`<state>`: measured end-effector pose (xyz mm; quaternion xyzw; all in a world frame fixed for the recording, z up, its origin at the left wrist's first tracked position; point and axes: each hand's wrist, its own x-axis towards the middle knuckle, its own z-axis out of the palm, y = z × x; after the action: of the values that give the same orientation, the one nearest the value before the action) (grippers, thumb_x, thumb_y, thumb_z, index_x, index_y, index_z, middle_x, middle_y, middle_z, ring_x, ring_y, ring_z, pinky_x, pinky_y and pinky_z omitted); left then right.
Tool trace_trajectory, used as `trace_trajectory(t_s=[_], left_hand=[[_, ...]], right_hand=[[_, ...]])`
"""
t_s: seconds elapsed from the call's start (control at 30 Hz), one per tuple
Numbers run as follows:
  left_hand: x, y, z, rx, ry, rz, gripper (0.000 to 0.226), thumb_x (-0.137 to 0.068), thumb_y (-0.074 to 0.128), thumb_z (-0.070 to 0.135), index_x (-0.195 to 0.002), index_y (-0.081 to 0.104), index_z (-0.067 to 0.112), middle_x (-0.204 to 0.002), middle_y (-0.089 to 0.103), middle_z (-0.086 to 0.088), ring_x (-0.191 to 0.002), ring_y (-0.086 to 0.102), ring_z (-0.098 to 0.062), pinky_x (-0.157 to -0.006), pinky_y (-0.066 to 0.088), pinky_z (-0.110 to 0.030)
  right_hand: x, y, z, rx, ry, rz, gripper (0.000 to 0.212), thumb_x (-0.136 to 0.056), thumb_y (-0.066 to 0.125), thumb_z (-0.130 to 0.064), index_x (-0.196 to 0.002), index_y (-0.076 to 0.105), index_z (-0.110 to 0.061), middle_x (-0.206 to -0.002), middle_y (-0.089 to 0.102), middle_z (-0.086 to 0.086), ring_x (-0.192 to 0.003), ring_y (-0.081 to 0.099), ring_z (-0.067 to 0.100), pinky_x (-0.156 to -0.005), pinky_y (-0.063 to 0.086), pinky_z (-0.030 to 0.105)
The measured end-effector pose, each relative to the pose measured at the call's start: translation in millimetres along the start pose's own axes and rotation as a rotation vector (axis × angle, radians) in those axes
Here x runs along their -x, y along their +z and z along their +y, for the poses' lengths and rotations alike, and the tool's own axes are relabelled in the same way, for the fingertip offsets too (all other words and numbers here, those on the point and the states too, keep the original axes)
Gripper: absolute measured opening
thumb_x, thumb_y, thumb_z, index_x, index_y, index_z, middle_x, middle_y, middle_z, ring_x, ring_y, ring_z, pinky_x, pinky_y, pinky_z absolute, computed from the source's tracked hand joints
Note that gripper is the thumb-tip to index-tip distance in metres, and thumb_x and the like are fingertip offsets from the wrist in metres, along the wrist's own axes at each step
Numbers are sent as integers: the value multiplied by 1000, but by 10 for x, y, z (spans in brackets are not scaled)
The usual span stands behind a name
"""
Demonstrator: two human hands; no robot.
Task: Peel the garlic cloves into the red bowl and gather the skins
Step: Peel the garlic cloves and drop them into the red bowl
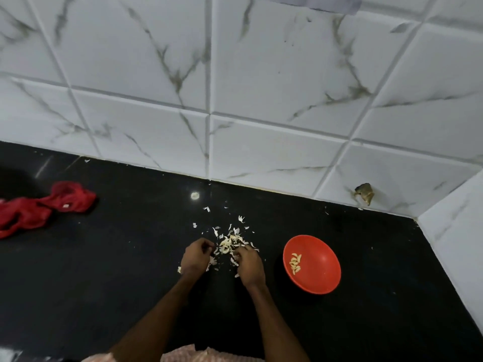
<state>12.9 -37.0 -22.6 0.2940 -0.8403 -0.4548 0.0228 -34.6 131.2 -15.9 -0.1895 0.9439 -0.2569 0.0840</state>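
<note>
Garlic skins (230, 242), papery flakes, lie heaped beside the round red bowl (321, 270).

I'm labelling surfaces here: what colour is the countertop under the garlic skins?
The countertop is black, slightly glossy; the head view shows it.

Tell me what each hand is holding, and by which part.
It cannot be told. The left hand and right hand are both curled at the pile of garlic skins on the counter; anything pinched is hidden.
</note>
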Motion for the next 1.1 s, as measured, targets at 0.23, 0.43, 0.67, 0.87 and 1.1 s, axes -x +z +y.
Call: trace_trajectory(t_s=[0.23,0.43,0.67,0.87,1.1], left_hand=[[-3,64,90,-46,71,-62,5,-95,64,28,-98,67,31,-98,69,16,-90,63,-2,-83,55,-31],[17,116,211,-63,175,-246,6,-92,68,29,-94,68,35,-94,69,15,-91,64,-2,-87,52,-29],[39,132,341,-46,211,-213,6,-88,64,39,-82,66,36,-84,69,16,-84,65,-3,-82,54,-34],[92,165,493,-71,173,-223,20,-94,59,37,-85,68,22,-81,68,6,-80,65,-13,-77,52,-33],[122,122,557,-172,130,-210,21,-98,50,33,-86,64,22,-84,67,-1,-82,65,-23,-74,50,-35]], right_hand=[[-79,-96,-12,-518,249,149,18,-84,75,1,-89,70,-16,-91,69,-4,-83,69,9,-73,60,28],[-113,-134,-4,-798,367,149,9,-85,77,-6,-87,71,-13,-87,74,3,-72,70,14,-58,59,26],[-141,-125,-3,-996,393,91,7,-87,73,-1,-84,70,-7,-82,74,10,-70,69,14,-58,56,25],[-185,-138,-21,-994,388,98,6,-89,72,-3,-90,66,-5,-89,73,12,-73,70,15,-67,59,30],[-196,-131,-31,-757,206,63,20,-86,72,0,-86,71,-20,-85,74,-1,-79,69,9,-73,57,26]])
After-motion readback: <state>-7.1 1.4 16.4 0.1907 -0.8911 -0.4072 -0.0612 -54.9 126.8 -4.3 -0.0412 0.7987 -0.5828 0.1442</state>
